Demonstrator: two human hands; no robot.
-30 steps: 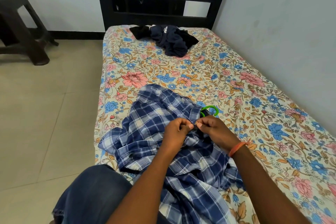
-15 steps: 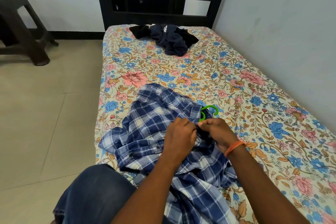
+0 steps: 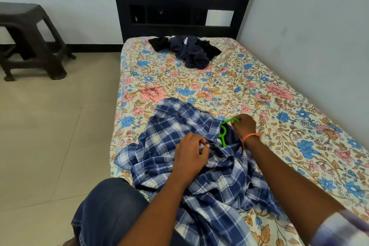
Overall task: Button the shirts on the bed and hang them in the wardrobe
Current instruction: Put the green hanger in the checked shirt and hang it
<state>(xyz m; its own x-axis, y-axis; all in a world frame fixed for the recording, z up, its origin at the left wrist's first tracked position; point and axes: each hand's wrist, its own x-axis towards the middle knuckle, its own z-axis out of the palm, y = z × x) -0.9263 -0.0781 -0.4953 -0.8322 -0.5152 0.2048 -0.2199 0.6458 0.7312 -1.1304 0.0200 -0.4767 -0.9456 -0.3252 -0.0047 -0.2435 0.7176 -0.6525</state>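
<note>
Pale blue walls and a beige tiled floor [image 3: 50, 136] enclose the scene, and most of the view is filled by a single bed covered with a cream floral sheet [image 3: 259, 86], backed by a black slatted headboard [image 3: 179, 0]. To the left, a dark brown plastic stool [image 3: 30, 40] is set against the wall. Near the headboard, a crumpled heap of dark navy and black clothing [image 3: 189, 51] is left well apart from the work, presumably awaiting its turn. At the near edge of the bed, a blue and white checked cotton shirt [image 3: 169, 130] is spread rumpled, within easy reach of the seated person's denim-clad knee [image 3: 107, 205]. The left hand [image 3: 190, 154] is curled onto the shirt's front, seemingly pinching the fabric to steady it. The right hand [image 3: 244, 126], banded with an orange wrist thread [image 3: 250, 137], is closed round the hook of a bright green plastic hanger [image 3: 223, 134], whose body is tucked inside the collar. From this it is judged that the buttoning is largely finished and that lifting toward the wardrobe is being prepared.
</note>
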